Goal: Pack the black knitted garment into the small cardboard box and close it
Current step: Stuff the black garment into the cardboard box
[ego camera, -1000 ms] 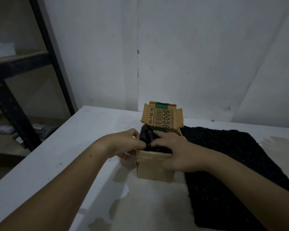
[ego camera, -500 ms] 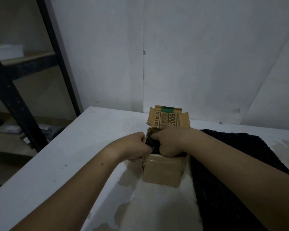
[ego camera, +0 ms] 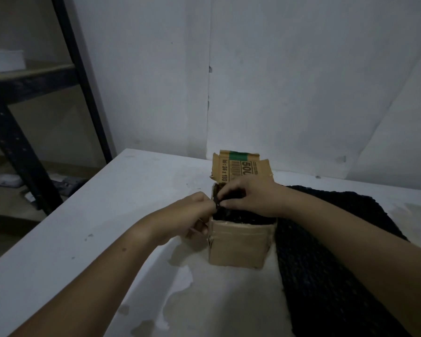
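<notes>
The left hand [ego camera: 195, 212] and right hand [ego camera: 250, 198] pinch with curled fingers the garment [ego camera: 241, 216], now sunk to the rim of the box [ego camera: 238, 246] near the counter's [ego camera: 107, 227] far edge, so the upright flap [ego camera: 238, 166] could soon close.

One small cardboard box [ego camera: 238, 244] standing, one printed flap [ego camera: 238, 166] sticking up, one black knitted garment [ego camera: 326, 251] trailing out, two hands showing, left hand [ego camera: 192, 212] and right hand [ego camera: 250, 195], one white table [ego camera: 107, 215] bearing them, one black metal rack [ego camera: 17, 147] standing, one white carton [ego camera: 4, 60] sitting on it.
</notes>
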